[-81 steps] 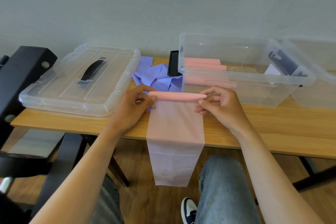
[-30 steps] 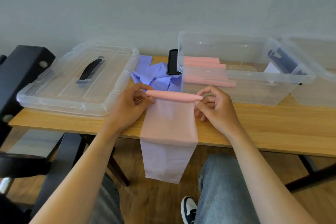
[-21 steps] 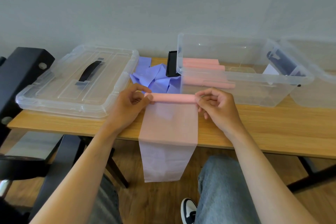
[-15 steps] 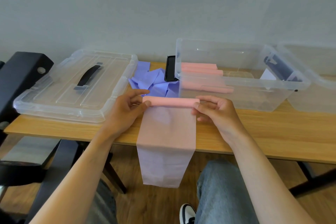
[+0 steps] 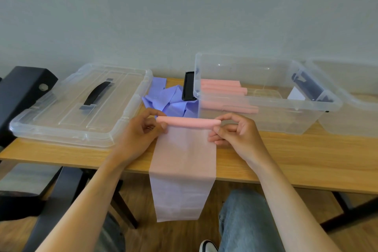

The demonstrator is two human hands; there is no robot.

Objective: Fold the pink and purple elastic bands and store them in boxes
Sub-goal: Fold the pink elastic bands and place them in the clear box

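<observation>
From the head view, the left hand point(image 5: 141, 135) and right hand point(image 5: 238, 135) each pinch one end of a half-rolled pink band point(image 5: 184, 155); the fingers point(image 5: 227, 117) of both are curled narrowly round the roll, thumbs underneath as far as I can make out. The rolled part spans the gap between the two sets of fingers, lifted just above the table point(image 5: 306, 157). Below the fingers the loose tail lies flat on the wood, then drops over the near edge and hangs toward the floor.

Just beyond the right fingers stands the open clear box point(image 5: 266, 106), with several finished pink rolls point(image 5: 223, 88) stacked at its left end. Beyond the left fingers lies a crumpled heap of purple bands point(image 5: 169, 102), and further left a clear lid point(image 5: 77, 106) with a dark handle.

The risk from here, I judge, is skew: if one hand turns faster, the roll will cone and the edges telescope. The hanging tail's weight could also tug the wrap loose should either pinch slacken, since springy sheet tends to unwind.

The band is thin, matte, slightly translucent and stretchy, a long even strip; rolled, it makes a soft, slender cylinder. The box and lid are rigid, glossy plastic, and the table is smooth wood grain.
</observation>
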